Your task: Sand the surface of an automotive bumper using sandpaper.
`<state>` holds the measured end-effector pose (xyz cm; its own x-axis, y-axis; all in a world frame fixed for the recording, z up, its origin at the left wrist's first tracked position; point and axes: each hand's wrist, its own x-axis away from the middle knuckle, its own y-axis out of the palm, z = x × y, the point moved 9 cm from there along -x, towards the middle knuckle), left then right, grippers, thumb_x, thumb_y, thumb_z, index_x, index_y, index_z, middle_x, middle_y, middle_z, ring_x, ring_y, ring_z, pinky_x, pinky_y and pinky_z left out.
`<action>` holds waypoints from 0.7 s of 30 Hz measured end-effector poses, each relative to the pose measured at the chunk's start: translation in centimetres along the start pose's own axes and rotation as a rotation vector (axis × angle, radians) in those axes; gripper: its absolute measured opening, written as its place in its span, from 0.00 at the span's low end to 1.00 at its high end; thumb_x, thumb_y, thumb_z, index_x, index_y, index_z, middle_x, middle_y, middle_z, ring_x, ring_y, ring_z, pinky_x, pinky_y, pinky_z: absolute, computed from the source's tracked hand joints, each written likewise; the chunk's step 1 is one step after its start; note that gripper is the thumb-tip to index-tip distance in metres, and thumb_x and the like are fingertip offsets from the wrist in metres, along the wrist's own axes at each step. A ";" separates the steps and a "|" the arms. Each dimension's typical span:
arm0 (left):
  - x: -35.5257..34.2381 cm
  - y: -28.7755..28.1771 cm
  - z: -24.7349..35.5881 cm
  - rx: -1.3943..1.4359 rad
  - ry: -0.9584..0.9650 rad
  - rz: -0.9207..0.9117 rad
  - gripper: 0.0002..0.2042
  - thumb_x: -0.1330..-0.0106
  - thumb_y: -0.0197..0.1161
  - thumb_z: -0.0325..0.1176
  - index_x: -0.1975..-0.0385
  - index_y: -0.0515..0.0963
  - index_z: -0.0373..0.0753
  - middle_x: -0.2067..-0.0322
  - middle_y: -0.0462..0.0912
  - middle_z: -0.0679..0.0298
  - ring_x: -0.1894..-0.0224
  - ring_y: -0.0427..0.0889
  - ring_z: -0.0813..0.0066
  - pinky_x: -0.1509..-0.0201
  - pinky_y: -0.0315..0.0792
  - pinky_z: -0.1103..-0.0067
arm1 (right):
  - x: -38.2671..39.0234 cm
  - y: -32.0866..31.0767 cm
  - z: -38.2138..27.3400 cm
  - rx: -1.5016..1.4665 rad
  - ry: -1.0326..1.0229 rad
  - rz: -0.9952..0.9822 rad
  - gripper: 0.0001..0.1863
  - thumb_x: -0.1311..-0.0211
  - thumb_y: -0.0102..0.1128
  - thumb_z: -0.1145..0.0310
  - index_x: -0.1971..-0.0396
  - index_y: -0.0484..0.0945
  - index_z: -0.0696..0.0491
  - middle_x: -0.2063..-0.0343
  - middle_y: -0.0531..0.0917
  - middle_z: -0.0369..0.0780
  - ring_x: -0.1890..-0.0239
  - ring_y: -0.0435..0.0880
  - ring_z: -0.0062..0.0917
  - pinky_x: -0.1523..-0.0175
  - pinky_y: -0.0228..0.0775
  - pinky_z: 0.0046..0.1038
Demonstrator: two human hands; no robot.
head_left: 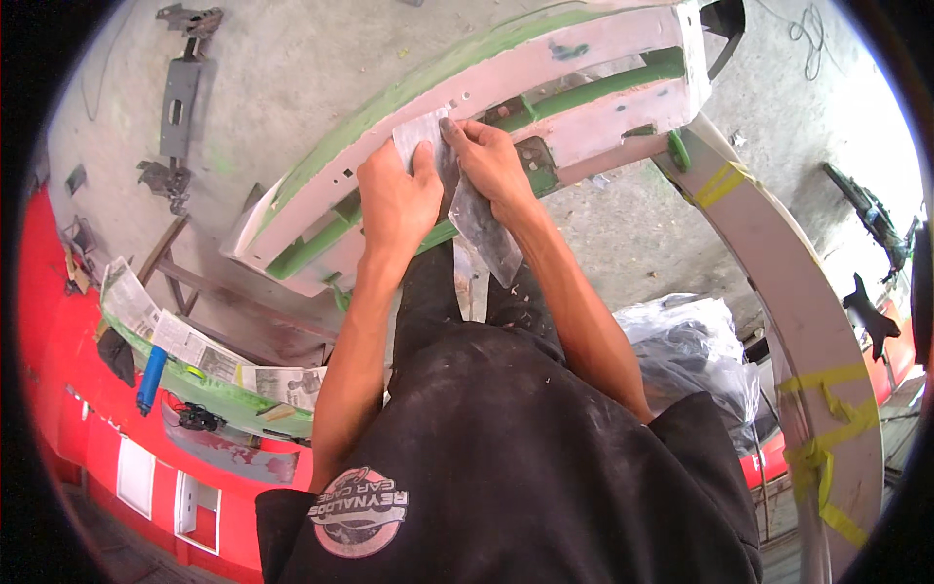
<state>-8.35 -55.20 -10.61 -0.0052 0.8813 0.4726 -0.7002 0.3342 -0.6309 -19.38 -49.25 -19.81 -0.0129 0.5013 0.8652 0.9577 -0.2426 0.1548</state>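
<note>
My left hand [399, 202] is closed on a worn grey sheet of sandpaper [420, 128], its thumb lying along the pale upper part. My right hand [493, 164] pinches the sheet's right edge between thumb and fingers. Below the right hand hangs a darker, creased grey part of it [486, 237]; whether this is one piece with the pale part, I cannot tell. Both hands are just over the near side of a car bumper [389, 131], coated in patchy pale pink and green, with long slots and small holes.
Another pale bumper [793, 263] with yellow tape curves along the right. Clear plastic sheeting [696, 341] lies at my right. On the left are a newspaper-covered green part [224, 384], a blue cylinder [152, 380] and a brown metal stand [233, 302]. A grey bracket [178, 112] rests on the concrete floor.
</note>
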 end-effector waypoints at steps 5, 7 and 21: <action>0.5 -0.2 -0.4 0.029 -0.004 0.004 0.10 0.39 0.57 0.26 0.61 0.77 0.28 0.67 0.81 0.46 0.65 0.81 0.50 0.58 0.72 0.66 | 0.3 0.3 0.4 -0.095 0.030 -0.007 0.18 0.34 0.57 0.57 0.68 0.81 0.60 0.78 0.77 0.30 0.76 0.68 0.12 0.70 0.61 0.20; 0.6 -0.4 -0.6 -0.009 0.027 0.033 0.09 0.37 0.57 0.28 0.63 0.78 0.28 0.71 0.82 0.48 0.69 0.82 0.57 0.61 0.72 0.69 | 0.3 0.2 0.6 -0.087 0.044 -0.002 0.18 0.34 0.57 0.56 0.68 0.81 0.59 0.79 0.76 0.30 0.76 0.67 0.12 0.71 0.60 0.20; 0.5 0.0 -0.7 0.028 -0.045 0.006 0.13 0.41 0.57 0.24 0.57 0.74 0.26 0.64 0.80 0.43 0.60 0.80 0.43 0.55 0.71 0.64 | -0.5 0.1 1.1 -0.073 0.090 -0.050 0.14 0.32 0.55 0.57 0.67 0.79 0.54 0.81 0.73 0.26 0.80 0.65 0.07 0.76 0.55 0.16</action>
<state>-7.82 -54.57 -10.82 -0.0410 0.8670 0.4966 -0.7196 0.3192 -0.6166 -18.93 -48.65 -20.74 -0.0892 0.4388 0.8942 0.9318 -0.2803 0.2305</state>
